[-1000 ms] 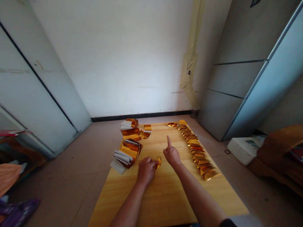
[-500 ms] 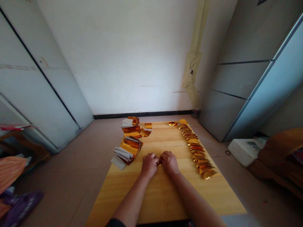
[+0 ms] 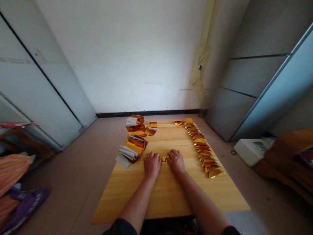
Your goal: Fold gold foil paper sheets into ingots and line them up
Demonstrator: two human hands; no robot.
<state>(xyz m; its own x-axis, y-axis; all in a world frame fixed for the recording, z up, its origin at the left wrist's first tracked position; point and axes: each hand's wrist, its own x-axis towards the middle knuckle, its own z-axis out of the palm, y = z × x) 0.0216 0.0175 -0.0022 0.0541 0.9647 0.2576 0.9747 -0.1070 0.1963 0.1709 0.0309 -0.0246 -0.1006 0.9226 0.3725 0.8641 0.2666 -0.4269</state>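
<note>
A small piece of folded gold foil paper [image 3: 164, 159] lies between my hands at the middle of the wooden table [image 3: 168, 195]. My left hand [image 3: 152, 164] grips its left end with closed fingers, and my right hand [image 3: 176, 161] pinches the right end. The fingertips partly cover both ends. To the left sits a stack of gold foil sheets [image 3: 134, 146] with white-backed rolled edges. Along the right side runs a row of folded gold foil pieces [image 3: 204, 151], several of them leaning on one another.
More gold sheets [image 3: 135, 130] lie at the table's far left, and one shiny folded piece [image 3: 179, 123] is at the far right. A white wall stands behind, with a grey refrigerator [image 3: 244, 85] and a white foam box [image 3: 248, 151] at right. Purple cloth [image 3: 29, 207] hangs at lower left.
My hands have moved slightly apart, and more of the gold foil paper shows between them. The whole view has shifted a little, with the table appearing higher.
</note>
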